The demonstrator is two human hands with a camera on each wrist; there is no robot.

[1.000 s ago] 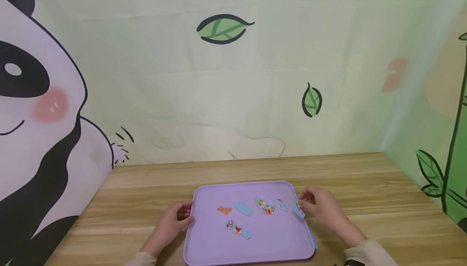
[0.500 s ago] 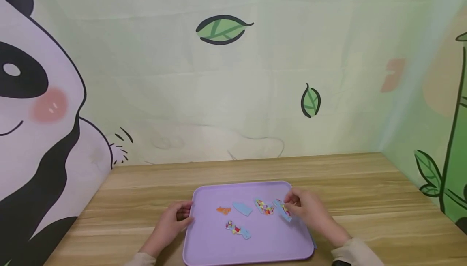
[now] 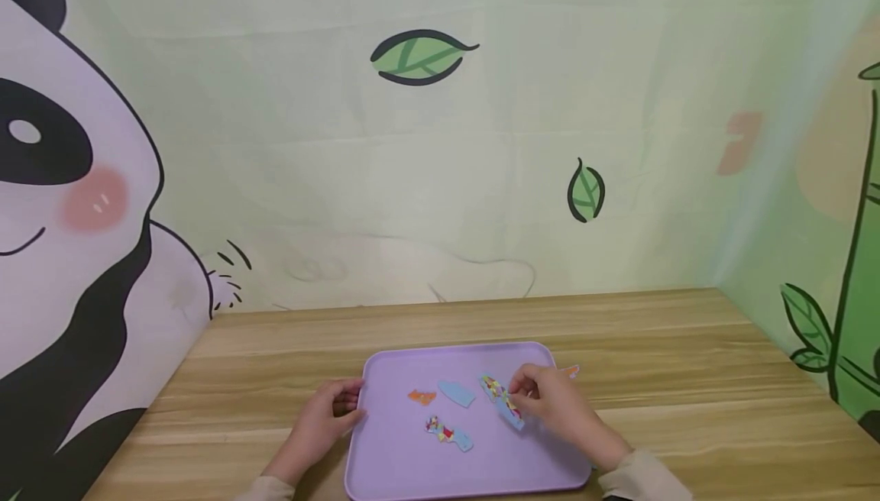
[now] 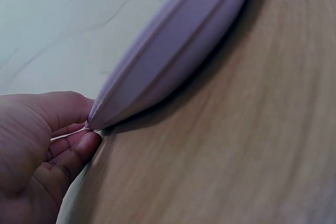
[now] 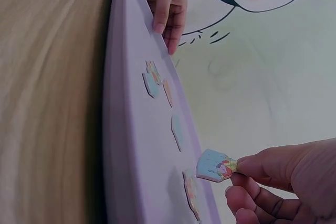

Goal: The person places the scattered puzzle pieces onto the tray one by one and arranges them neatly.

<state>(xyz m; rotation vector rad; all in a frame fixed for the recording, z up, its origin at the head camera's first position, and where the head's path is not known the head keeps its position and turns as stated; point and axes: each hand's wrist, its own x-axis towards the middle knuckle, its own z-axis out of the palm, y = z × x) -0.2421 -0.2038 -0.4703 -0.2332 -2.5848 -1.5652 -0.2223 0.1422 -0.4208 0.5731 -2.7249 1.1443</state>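
Observation:
My right hand (image 3: 553, 402) pinches a light blue puzzle piece (image 5: 212, 165) with a coloured pattern between thumb and forefinger. In the head view that piece overlaps a multicoloured piece (image 3: 492, 386) lying on the purple tray (image 3: 399, 470). Further left on the tray are a plain blue piece (image 3: 457, 392), an orange piece (image 3: 422, 396) and, nearer the front, a long patterned strip (image 3: 449, 434). At the tray's left rim, my left hand (image 3: 328, 417) holds the edge with thumb and fingers; the left wrist view shows the fingertips (image 4: 90, 142) right at the rim.
The tray lies on a wood-grain table (image 3: 289, 348). Past my right hand, an orange-tipped piece (image 3: 571, 371) sticks out beyond the tray's right edge. Behind the table stands a pale green wall (image 3: 275, 142) with a panda and leaves.
My right hand has moved left from the tray's right edge, carrying the blue patterned piece over the tray. A small blue piece there is now hidden behind it. My left hand stays put.

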